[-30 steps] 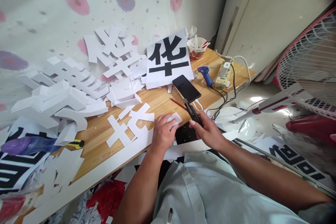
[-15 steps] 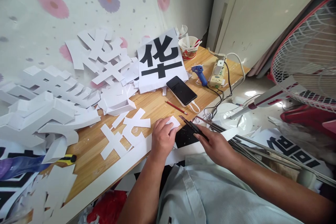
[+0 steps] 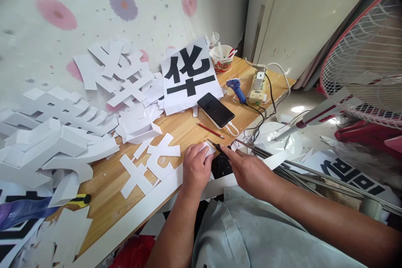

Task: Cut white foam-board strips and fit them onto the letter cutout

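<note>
At the front edge of the wooden table, my left hand (image 3: 197, 166) is closed on a small white foam piece (image 3: 208, 149), its fingers pressing on the near side. My right hand (image 3: 248, 169) grips a black-handled cutter (image 3: 221, 148); the thin blade reaches over the white piece. A red pencil (image 3: 211, 130) and a black phone (image 3: 216, 110) on a white cable lie just beyond. Left of my hands are flat white cut-out shapes (image 3: 163, 155) and a long white strip (image 3: 135, 211) along the table edge.
White letter shapes (image 3: 53, 142) pile up at the left, near a yellow-black cutter (image 3: 82, 200). A printed sheet (image 3: 190, 76), a paper bowl (image 3: 222, 59), a blue glue gun (image 3: 237, 90) and a power strip (image 3: 258, 88) stand behind. Metal rods (image 3: 301, 176) and a fan (image 3: 367, 67) are right.
My right hand has moved left and brought the cutter blade from beside the white piece to over it. My left hand stays on the piece. The view has shifted slightly.
</note>
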Demonstrator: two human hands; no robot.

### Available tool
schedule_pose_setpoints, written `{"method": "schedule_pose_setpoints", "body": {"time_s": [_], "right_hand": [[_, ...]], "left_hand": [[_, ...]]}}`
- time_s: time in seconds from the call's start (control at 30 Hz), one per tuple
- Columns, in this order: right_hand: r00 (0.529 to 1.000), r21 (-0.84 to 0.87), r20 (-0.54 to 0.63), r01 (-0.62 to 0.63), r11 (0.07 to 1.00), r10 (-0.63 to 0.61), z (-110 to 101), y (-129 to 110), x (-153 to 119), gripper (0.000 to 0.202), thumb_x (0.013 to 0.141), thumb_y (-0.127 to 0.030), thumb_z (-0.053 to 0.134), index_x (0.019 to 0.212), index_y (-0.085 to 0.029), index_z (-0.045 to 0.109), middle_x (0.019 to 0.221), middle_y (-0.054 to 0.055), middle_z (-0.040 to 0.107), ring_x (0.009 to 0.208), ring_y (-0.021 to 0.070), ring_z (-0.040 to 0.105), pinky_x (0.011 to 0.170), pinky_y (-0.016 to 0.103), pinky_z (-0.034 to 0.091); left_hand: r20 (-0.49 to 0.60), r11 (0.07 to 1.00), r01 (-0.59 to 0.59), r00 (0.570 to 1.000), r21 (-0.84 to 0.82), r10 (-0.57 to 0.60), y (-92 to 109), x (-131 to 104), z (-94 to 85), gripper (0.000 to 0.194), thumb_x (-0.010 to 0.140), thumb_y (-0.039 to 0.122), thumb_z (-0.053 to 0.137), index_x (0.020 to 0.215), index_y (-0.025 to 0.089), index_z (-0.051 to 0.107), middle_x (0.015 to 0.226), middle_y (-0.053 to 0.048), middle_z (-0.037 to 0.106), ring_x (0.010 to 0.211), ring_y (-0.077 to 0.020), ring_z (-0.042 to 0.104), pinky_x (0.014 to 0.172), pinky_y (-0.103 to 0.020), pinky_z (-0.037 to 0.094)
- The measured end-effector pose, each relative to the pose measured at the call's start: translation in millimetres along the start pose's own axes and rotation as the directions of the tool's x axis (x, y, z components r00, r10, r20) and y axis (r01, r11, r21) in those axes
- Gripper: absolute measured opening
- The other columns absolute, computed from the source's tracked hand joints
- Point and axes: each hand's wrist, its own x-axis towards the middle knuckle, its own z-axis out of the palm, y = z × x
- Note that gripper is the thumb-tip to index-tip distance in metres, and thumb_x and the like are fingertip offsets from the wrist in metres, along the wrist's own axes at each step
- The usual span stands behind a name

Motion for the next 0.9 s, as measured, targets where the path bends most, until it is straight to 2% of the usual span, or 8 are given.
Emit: {"method": "schedule_pose_setpoints", "body": {"time_s": [0.13, 0.4, 0.63, 0.9], "right_hand": [[0.999, -0.057, 0.035, 0.015, 0.998, -0.013, -2.8, -9.2, 1.2, 0.074, 0.101, -0.009, 0.046, 0.174, -0.016, 0.039, 0.117, 0.017, 0.077, 0.097, 0.0305, 0.078, 0.083, 0.038, 0.060], [0.993, -0.110, 0.117, 0.047, 0.993, -0.034, -12.7, -23.1, -1.2, 0.086, 0.091, -0.004, 0.049, 0.175, -0.008, 0.032, 0.119, 0.021, 0.075, 0.098, 0.0296, 0.077, 0.087, 0.037, 0.058], [0.996, -0.110, 0.087, 0.036, 0.993, -0.027, -10.1, -23.4, 1.0, 0.081, 0.095, -0.007, 0.050, 0.175, -0.009, 0.034, 0.117, 0.021, 0.076, 0.100, 0.0311, 0.077, 0.087, 0.037, 0.059], [0.991, -0.155, 0.135, 0.026, 0.988, -0.005, -17.2, -27.4, 4.6, 0.080, 0.096, -0.006, 0.048, 0.175, -0.010, 0.035, 0.116, 0.020, 0.077, 0.092, 0.0299, 0.078, 0.080, 0.037, 0.059]], "left_hand": [[0.006, 1.000, -0.001, 1.000, -0.001, 0.001, 0.6, 0.5, -0.6, 0.018, 0.102, 0.016, 0.070, 0.118, 0.020, 0.077, 0.122, -0.015, 0.077, 0.114, -0.0300, 0.068, 0.104, -0.053, 0.062], [0.000, 1.000, 0.003, 1.000, -0.011, -0.003, -0.1, 0.5, 0.0, 0.019, 0.102, 0.016, 0.069, 0.118, 0.022, 0.078, 0.121, -0.014, 0.076, 0.114, -0.0299, 0.069, 0.103, -0.054, 0.062], [-0.003, 1.000, 0.006, 1.000, -0.012, -0.006, -1.0, -0.3, 0.8, 0.020, 0.101, 0.014, 0.069, 0.118, 0.022, 0.078, 0.121, -0.014, 0.076, 0.114, -0.0298, 0.068, 0.102, -0.054, 0.061], [-0.005, 1.000, -0.008, 1.000, -0.005, 0.008, -2.1, -1.0, 1.4, 0.019, 0.101, 0.014, 0.070, 0.117, 0.020, 0.077, 0.121, -0.015, 0.076, 0.114, -0.0302, 0.066, 0.102, -0.053, 0.062]]}}
